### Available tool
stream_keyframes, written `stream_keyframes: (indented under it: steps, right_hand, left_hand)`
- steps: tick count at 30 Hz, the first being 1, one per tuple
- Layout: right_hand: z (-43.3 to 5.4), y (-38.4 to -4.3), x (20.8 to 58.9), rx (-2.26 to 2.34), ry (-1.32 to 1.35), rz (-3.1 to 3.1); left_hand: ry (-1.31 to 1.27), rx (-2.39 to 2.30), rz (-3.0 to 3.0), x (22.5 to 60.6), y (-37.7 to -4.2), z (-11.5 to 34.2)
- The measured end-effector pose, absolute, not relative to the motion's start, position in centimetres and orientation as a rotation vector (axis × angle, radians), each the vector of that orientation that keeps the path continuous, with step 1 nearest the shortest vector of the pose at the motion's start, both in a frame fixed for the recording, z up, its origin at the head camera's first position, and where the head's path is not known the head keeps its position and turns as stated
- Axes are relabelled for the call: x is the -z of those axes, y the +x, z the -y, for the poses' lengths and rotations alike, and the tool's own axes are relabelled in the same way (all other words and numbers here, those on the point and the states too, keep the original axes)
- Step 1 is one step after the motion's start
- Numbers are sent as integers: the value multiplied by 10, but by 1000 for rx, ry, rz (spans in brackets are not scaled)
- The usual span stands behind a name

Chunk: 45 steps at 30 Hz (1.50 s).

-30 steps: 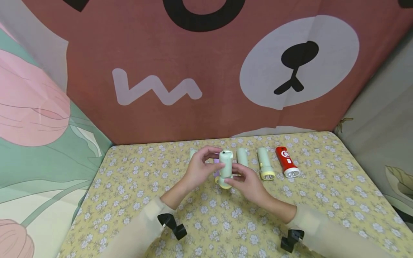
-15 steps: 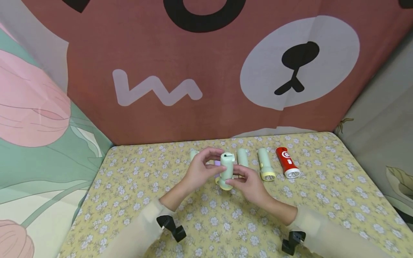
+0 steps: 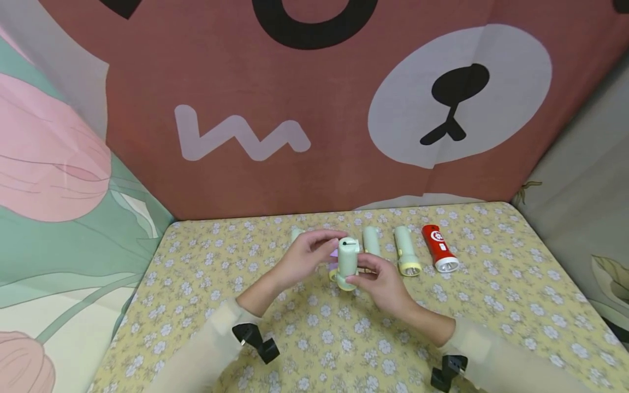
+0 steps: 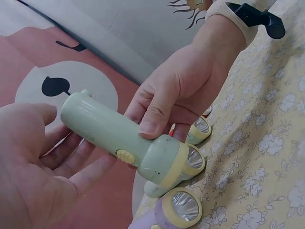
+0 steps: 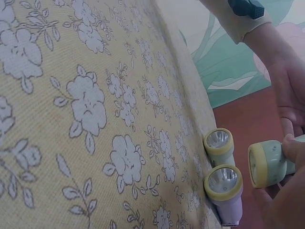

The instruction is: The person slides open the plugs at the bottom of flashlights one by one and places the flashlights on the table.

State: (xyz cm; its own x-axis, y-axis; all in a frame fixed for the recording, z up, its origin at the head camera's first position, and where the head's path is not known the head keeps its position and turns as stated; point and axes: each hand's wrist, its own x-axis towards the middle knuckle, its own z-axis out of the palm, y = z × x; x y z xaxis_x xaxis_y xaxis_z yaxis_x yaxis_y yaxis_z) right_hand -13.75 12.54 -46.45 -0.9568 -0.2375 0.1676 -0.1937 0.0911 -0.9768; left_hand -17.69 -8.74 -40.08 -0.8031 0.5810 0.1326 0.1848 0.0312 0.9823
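Note:
In the head view my right hand (image 3: pixel 385 286) grips a pale green flashlight (image 3: pixel 348 259) near its head, thumb on the near side. Its tail end points up and shows a small black mark. The left wrist view shows the yellow switch (image 4: pixel 126 156) and yellow lens rim (image 4: pixel 174 165). My left hand (image 4: pixel 33 171) lies around the tail end with fingers loosely spread behind the barrel and thumb off it. A purple flashlight (image 5: pixel 229 206) with a yellow rim lies just beyond on the table, partly hidden by the held one in the head view.
On the flowered tablecloth (image 3: pixel 314 338), a row of flashlights lies behind my hands: a green one (image 3: pixel 296 233) at left, green ones (image 3: pixel 371 240) right of centre, and a red one (image 3: pixel 439 246) farthest right. A red printed cloth (image 3: pixel 245 185) hangs along the table's back edge.
My left thumb has come off the barrel and the left fingers have loosened at the tail end. The held flashlight has shifted slightly down and right; my right hand keeps its grip.

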Motion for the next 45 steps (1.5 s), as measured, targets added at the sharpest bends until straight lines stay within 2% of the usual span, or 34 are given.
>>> stream_keyframes:
  steps: [36, 45]
  right_hand:
    - [-120, -132, 464, 2068, -506, -2338]
    - [-123, -132, 459, 2063, -496, -2328]
  left_hand:
    - [530, -1885, -2047, 390, -169, 77]
    - [562, -1882, -2035, 386, -169, 75]
